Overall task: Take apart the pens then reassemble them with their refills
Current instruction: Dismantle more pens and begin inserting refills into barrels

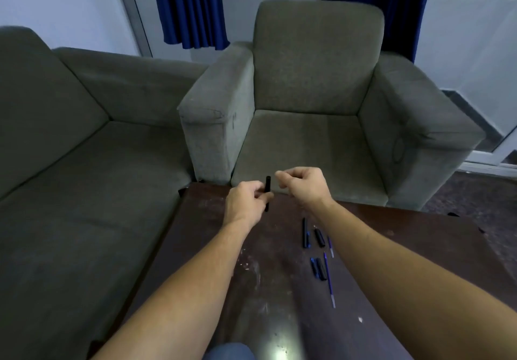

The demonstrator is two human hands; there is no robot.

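One black pen barrel (267,186) upright, pinched by the left hand (246,200) over the tabletop (391,247); right hand (303,184) just beside, fingers curled, holding what, unclear; pen parts (305,236), refills (329,278) lying nearer

Grey armchair (316,85), sofa (70,149), blue curtains (190,7)

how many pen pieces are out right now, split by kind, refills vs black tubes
thin blue refills on the table: 2
black tubes on the table: 3
black tube held in the left hand: 1
total: 6
blue bits beside two tubes are too blurred to count apart
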